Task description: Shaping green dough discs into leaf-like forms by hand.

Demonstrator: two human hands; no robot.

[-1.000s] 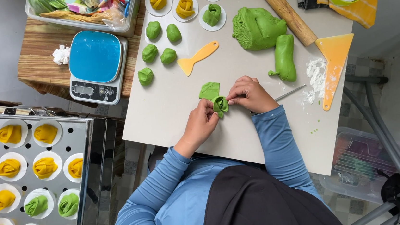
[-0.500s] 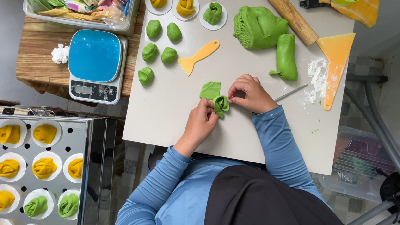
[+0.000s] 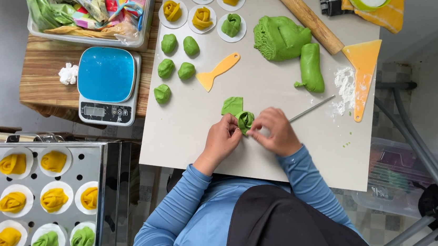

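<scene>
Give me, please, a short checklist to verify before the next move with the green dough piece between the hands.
1. Both hands on the green dough roll: ok; left hand and right hand pinch it.
2. Flat dough end lies free on the board: ok.
3. Thin rod beside the right hand: ok.
4. Small dough balls waiting: ok.
5. Roll sealed underneath: cannot tell.

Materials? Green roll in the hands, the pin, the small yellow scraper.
Green roll, pinched by left hand and right hand: soft dough, matte, holds folds. Rolling pin: likely unfinished wood, tan, faint grain. Yellow scraper: probably plastic, smooth, uniform colour.
</scene>
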